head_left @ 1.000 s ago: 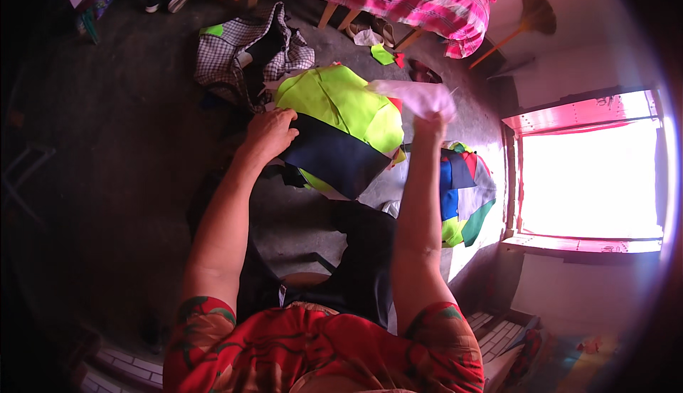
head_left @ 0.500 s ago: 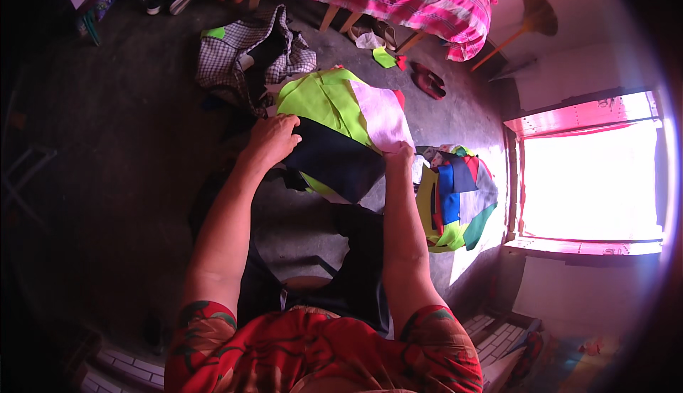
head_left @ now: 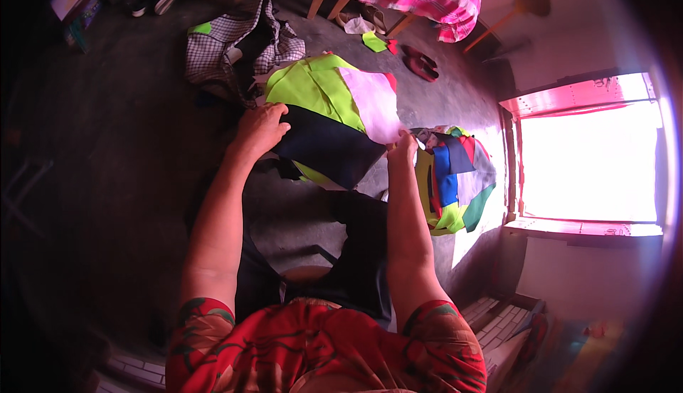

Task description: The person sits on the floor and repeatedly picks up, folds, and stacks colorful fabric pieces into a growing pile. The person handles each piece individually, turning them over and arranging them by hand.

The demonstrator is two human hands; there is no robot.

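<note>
No text, label, number or sign can be read; the pink upper window panel [head_left: 562, 101] bears small dark marks [head_left: 602, 85] toward its right part, too blurred to make out; the pink lower window panel [head_left: 569, 226] has fainter ones; whether either set is writing cannot be told.

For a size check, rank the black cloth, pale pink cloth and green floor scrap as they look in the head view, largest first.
1. Black cloth
2. Pale pink cloth
3. Green floor scrap

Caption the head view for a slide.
Left hand on navy cloth, right hand at corner of pale pink cloth, lime-green cloth beneath.
</note>
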